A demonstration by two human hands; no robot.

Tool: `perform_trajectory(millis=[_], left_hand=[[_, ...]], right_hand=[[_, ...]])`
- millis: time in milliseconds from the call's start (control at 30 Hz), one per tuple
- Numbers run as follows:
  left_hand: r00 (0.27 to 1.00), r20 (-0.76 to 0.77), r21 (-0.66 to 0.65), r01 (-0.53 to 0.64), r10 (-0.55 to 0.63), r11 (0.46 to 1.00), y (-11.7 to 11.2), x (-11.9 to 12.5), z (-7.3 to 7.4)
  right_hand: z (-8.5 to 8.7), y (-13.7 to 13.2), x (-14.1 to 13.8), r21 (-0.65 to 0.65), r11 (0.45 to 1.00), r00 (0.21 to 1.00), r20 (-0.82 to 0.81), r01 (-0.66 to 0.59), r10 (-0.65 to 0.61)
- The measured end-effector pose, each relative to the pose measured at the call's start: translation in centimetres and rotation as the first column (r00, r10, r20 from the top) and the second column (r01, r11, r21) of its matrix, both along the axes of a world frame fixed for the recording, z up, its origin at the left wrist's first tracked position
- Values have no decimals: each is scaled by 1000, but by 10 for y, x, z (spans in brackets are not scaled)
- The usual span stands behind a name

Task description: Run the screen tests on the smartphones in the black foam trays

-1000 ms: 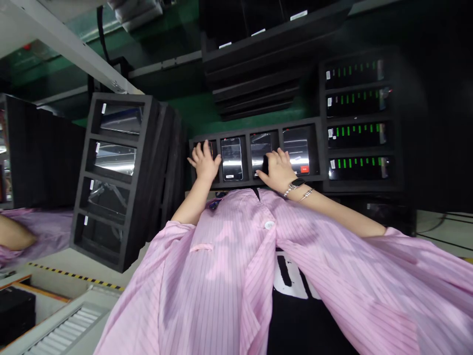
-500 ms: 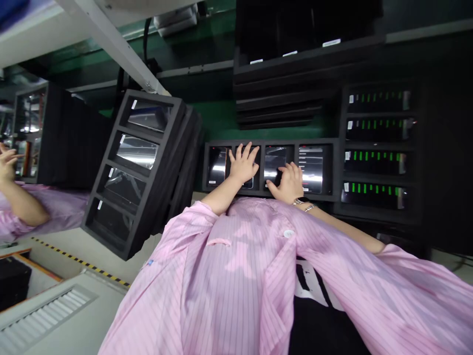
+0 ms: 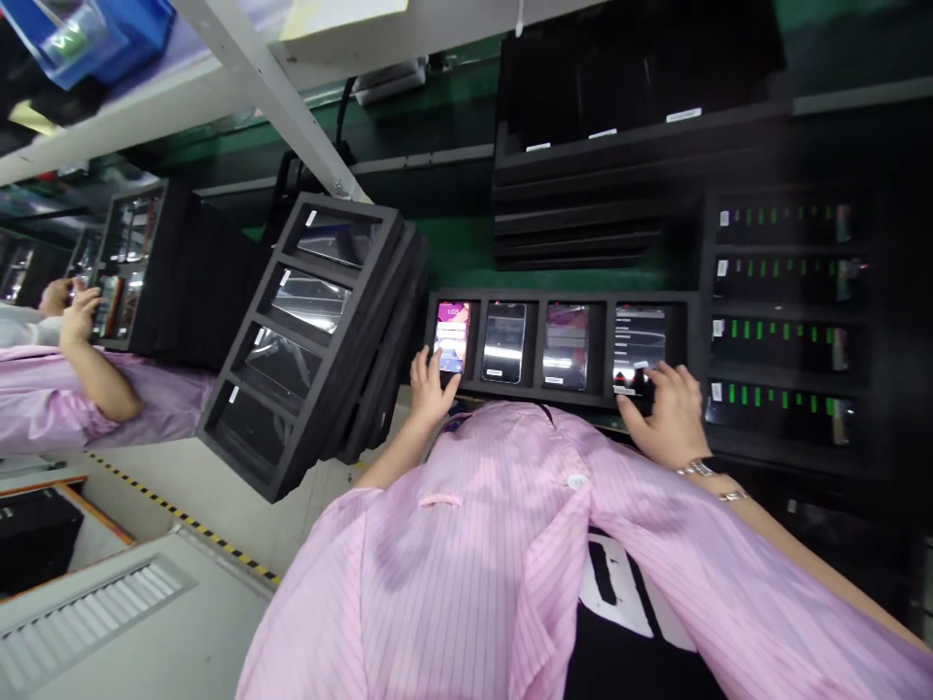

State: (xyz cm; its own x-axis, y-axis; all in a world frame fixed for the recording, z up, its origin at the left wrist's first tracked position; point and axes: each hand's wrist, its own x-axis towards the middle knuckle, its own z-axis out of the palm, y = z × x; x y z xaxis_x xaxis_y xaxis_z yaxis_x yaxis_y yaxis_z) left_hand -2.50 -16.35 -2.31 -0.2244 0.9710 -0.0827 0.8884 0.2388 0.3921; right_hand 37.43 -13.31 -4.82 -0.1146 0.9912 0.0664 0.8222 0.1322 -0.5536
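A black foam rack (image 3: 558, 340) holds several smartphones upright in separate slots. The leftmost phone (image 3: 452, 335) has a lit pink screen, and my left hand (image 3: 434, 391) rests at its lower edge, fingers apart, holding nothing. The phone in the second slot (image 3: 503, 342) is dark, and the one in the third slot (image 3: 566, 346) shows a dim screen. My right hand (image 3: 667, 415), with a wristwatch and bracelet, has its fingertips on the lower part of the rightmost phone (image 3: 639, 348), whose screen shows a lit list.
A tilted foam rack (image 3: 306, 340) with phones or glass panels stands left of my hands. Stacked foam trays (image 3: 783, 321) rise to the right. A co-worker's hands (image 3: 77, 311) work at the far left. Yellow-and-black tape (image 3: 175, 520) marks the floor.
My hands have spread apart: the left moved to the leftmost phone, the right to the rightmost. The leftmost phone's screen now glows pink. The whole view has shifted, bringing the co-worker's hands into view.
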Motion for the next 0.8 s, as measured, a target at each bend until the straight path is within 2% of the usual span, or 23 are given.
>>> perform_trajectory(millis=[100, 333, 467, 600, 700, 800], left_hand=[[999, -39, -76, 8, -11, 997, -7, 6, 1], [975, -100, -151, 182, -198, 972, 11, 39, 16], [957, -94, -186, 253, -274, 949, 13, 43, 16], [959, -87, -197, 249, -270, 948, 13, 42, 14], [958, -84, -183, 255, -274, 949, 25, 41, 13], [953, -90, -179, 271, -290, 946, 51, 39, 14]], right_hand=[[0, 0, -2, -5, 1000, 999, 48, -11, 11], [11, 8, -39, -23, 982, 967, 170, -189, 190], [7, 4, -41, -33, 983, 965, 186, -183, 186], [6, 0, -42, -68, 989, 965, 219, -133, 145], [9, 3, -46, -102, 986, 960, 236, -133, 153], [13, 9, -48, -135, 979, 954, 242, -151, 180]])
